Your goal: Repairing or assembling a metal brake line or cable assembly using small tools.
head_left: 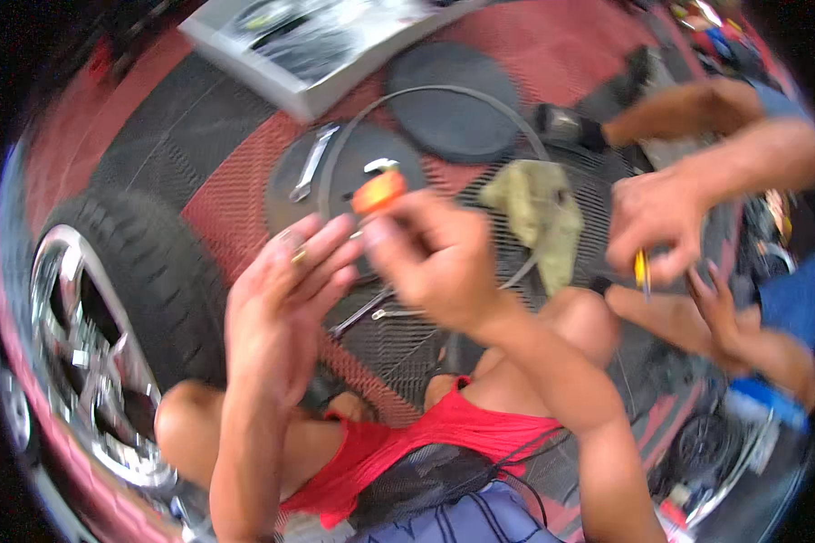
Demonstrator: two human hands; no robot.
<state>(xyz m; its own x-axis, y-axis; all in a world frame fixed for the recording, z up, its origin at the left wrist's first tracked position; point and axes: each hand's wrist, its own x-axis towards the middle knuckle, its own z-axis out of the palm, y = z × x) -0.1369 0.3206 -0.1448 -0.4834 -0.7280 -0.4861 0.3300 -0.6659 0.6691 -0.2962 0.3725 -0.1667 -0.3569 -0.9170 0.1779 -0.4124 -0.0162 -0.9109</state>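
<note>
My right hand (430,258) is raised in front of me and pinches a small orange object (378,192) with a pale tip between thumb and fingers. My left hand (285,294) is beside it, fingers spread and palm turned toward the right hand, holding nothing that I can see; a ring shows on one finger. Both hands are blurred. I am squatting, knees bare, in red shorts.
A car tyre on a chrome wheel (109,299) stands at my left. A silver wrench (312,163), a yellow-green rag (539,213) and more wrenches (371,312) lie on the red and black grid floor. Another person's hand (656,226) at right holds a yellow tool.
</note>
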